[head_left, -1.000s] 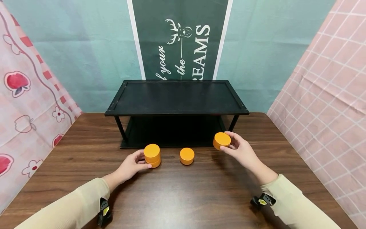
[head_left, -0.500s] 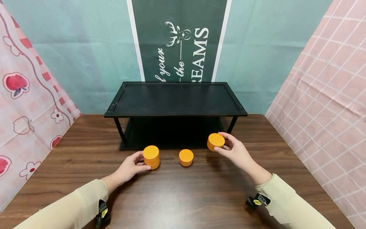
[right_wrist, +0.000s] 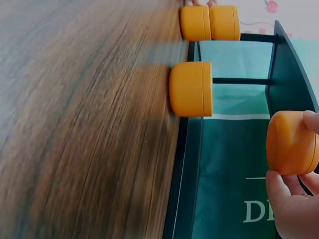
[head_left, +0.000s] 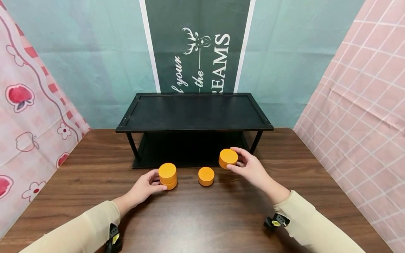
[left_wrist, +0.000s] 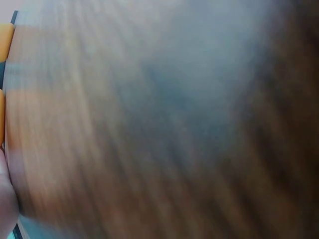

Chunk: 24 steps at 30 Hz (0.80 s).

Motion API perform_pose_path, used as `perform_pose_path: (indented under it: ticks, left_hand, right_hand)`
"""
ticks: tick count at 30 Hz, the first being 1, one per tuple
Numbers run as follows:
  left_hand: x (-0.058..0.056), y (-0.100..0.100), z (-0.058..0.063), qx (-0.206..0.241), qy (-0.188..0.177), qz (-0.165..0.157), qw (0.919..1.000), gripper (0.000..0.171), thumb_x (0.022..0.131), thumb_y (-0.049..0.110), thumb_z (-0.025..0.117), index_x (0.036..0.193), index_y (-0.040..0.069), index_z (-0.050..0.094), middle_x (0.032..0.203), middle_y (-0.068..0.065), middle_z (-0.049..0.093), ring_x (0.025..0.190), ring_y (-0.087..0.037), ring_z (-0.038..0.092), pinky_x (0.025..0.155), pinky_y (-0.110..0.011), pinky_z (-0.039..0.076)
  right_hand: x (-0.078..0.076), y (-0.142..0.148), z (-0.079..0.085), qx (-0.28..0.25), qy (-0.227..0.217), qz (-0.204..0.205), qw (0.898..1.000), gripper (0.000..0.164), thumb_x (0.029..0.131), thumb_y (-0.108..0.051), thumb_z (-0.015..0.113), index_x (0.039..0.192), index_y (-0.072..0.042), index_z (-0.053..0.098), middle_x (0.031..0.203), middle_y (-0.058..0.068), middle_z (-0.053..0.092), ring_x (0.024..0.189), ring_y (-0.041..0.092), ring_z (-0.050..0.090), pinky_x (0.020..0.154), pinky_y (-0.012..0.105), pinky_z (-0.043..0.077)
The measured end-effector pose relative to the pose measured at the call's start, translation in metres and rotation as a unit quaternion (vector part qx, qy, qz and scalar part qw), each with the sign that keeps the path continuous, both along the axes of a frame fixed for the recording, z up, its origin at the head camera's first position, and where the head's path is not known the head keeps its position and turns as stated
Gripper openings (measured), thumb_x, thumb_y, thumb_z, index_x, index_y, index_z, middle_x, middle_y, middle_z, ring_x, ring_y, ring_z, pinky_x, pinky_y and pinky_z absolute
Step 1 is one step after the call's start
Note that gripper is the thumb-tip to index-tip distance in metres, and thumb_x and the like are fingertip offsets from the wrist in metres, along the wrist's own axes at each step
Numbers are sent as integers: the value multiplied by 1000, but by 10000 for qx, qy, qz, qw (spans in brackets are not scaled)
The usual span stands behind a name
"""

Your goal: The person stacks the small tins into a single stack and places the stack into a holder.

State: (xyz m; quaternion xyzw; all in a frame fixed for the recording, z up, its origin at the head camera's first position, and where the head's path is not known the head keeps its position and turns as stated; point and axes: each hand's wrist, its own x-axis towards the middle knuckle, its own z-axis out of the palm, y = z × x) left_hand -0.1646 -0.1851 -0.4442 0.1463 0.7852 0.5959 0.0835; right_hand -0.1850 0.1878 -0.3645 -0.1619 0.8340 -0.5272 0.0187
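My right hand [head_left: 248,168] holds one round orange lidded jar [head_left: 228,158] by its side, between thumb and fingers. That jar [right_wrist: 290,143] hangs above the table, in front of the shelf's right part. To its left a single orange jar [head_left: 206,176] stands on the table, lid up; the right wrist view shows this middle jar [right_wrist: 190,89] with its lid seam. Farther left, two such jars are stacked, the upper jar [head_left: 167,171] squarely on the lower jar [head_left: 171,185]. My left hand [head_left: 143,186] grips the stack from the left, thumb at the lower jar's front.
A black two-tier shelf [head_left: 194,112] stands at the back of the brown wooden table [head_left: 190,218], just behind the jars. Its lower board [head_left: 190,151] lies close to the tabletop. Patterned cloths hang on the left, right and back. The left wrist view shows mostly blurred table.
My right hand has carried its jar leftward, nearer the single middle jar. The left hand stays at the stack, and the stacked and middle jars keep their places.
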Motion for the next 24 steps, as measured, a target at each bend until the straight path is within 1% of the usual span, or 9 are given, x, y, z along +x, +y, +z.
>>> perform_pose_path:
  ticks: [4, 9, 16, 24]
  left_hand:
    - [0, -1, 0, 3, 91, -15, 10000, 55, 80, 10, 74, 124, -8, 47, 118, -21, 56, 105, -26, 56, 89, -28, 47]
    - [0, -2, 1, -28, 143, 0, 9999, 53, 80, 8, 73, 124, -8, 48, 117, -21, 56, 104, -23, 57, 89, -27, 47]
    - [0, -1, 1, -4, 190, 10, 9998, 52, 80, 6, 73, 123, -10, 48, 116, -23, 56, 105, -30, 56, 91, -35, 47]
    - [1, 1, 0, 12, 187, -11, 9998, 52, 80, 6, 73, 123, -9, 48, 116, -22, 57, 105, -29, 56, 91, -34, 46]
  right_hand:
    - [-2, -9, -1, 1, 18, 11, 10000, 62, 80, -14, 75, 133, -2, 45, 126, 17, 51, 108, 29, 57, 90, 35, 46]
    - [-3, -20, 0, 3, 107, 116, 9999, 62, 79, -14, 76, 132, -3, 46, 126, 16, 51, 109, 29, 57, 90, 35, 46]
    - [-5, -35, 1, -30, 33, 251, 9997, 62, 78, -13, 76, 132, -4, 46, 128, 15, 50, 109, 28, 57, 90, 35, 46]
    - [-7, -48, 1, 8, -7, 367, 9993, 61, 78, -12, 76, 132, -5, 47, 128, 13, 50, 108, 27, 57, 90, 33, 47]
